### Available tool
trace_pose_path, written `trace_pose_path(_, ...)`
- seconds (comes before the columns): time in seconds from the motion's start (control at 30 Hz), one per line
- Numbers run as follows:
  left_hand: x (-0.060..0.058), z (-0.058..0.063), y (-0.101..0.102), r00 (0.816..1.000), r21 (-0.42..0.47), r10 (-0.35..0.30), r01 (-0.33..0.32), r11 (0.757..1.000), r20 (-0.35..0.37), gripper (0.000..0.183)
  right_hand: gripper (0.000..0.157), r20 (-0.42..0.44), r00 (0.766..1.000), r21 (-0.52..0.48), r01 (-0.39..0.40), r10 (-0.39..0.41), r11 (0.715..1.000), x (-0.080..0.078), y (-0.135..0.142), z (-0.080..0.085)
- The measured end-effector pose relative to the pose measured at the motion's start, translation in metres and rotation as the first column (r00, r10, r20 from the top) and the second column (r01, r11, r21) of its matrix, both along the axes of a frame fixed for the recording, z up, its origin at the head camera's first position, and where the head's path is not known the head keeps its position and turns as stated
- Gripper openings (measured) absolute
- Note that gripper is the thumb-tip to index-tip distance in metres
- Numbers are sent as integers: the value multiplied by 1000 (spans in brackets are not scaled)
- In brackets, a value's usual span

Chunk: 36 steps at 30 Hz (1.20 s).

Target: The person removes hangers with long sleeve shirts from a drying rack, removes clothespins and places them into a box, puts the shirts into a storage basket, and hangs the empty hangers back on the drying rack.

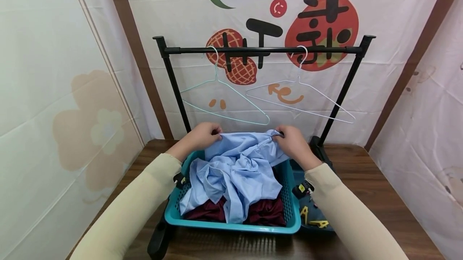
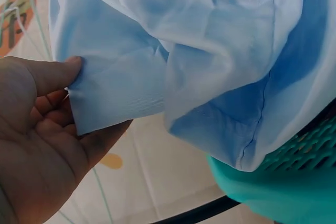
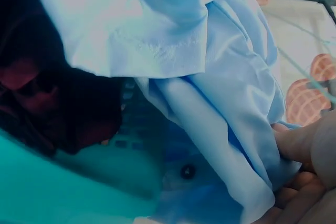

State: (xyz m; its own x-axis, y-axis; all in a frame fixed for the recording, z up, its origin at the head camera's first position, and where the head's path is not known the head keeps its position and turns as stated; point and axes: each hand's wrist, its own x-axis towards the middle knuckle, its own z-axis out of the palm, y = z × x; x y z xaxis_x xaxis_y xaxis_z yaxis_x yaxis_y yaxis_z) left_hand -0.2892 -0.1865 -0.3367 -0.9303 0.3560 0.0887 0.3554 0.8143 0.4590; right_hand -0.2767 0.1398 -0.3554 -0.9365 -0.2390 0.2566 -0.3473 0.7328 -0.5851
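A crumpled light blue shirt [image 1: 246, 167] lies over a teal basket [image 1: 231, 226], its far edge raised between both hands. My left hand [image 1: 206, 134] pinches the upper left part of the cloth. In the left wrist view, the thumb of the left hand [image 2: 47, 124] presses a corner of the shirt [image 2: 121, 87] against the fingers behind it. At the upper right, my right hand [image 1: 292, 143] grips the other end. Folds partly cover the fingers of the right hand [image 3: 310, 166] in the right wrist view. Dark red fabric [image 1: 267, 211] shows underneath, inside the basket.
Behind the basket stands a black rack [image 1: 253, 50] carrying a mint hanger [image 1: 231, 119] and a white hanger [image 1: 307, 111]. A dark blue container [image 1: 314, 230] with yellow clips [image 1: 319, 224] sits right of the basket on the wooden table [image 1: 376, 203]. Printed curtains enclose the space.
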Motion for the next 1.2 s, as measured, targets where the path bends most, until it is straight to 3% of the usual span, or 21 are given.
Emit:
trace_pose_path(0.23, 17, 8, -3, 998, 62, -47, 50, 997, -45, 4, 10, -69, 998, -56, -15, 11, 998, 24, 5, 7)
trace_pose_path(0.4, 36, 18, -6, 996, 97, -79, 83, 992, -43, 7, 9, -96, 995, -62, -33, 27, 998, 42, 2, 16)
trace_pose_path(0.63, 64, 39, -10, 985, 77, -161, 166, 983, -59, 14, 7, -102, 994, -78, -59, 51, 995, 70, -3, 29)
trace_pose_path(0.73, 77, 46, -13, 978, 56, -206, 207, 977, -28, 15, 8, -90, 993, -70, -89, 82, 994, 80, -3, 32)
trace_pose_path(0.83, 89, 50, -15, 965, 23, -262, 261, 965, 28, 16, 7, -63, 990, -58, -128, 125, 990, 88, -4, 33)
trace_pose_path(1.0, 105, 45, -17, 925, -38, -359, 366, 930, 125, 20, 7, 38, 976, -49, -212, 214, 976, 98, -2, 31)
trace_pose_path(1.1, 112, 40, -16, 901, -69, -394, 411, 909, 178, 20, 8, 103, 952, -33, -288, 289, 957, 101, -2, 29)
trace_pose_path(1.2, 116, 35, -15, 880, -91, -419, 447, 890, 225, 19, 10, 162, 912, -6, -382, 378, 924, 100, -2, 25)
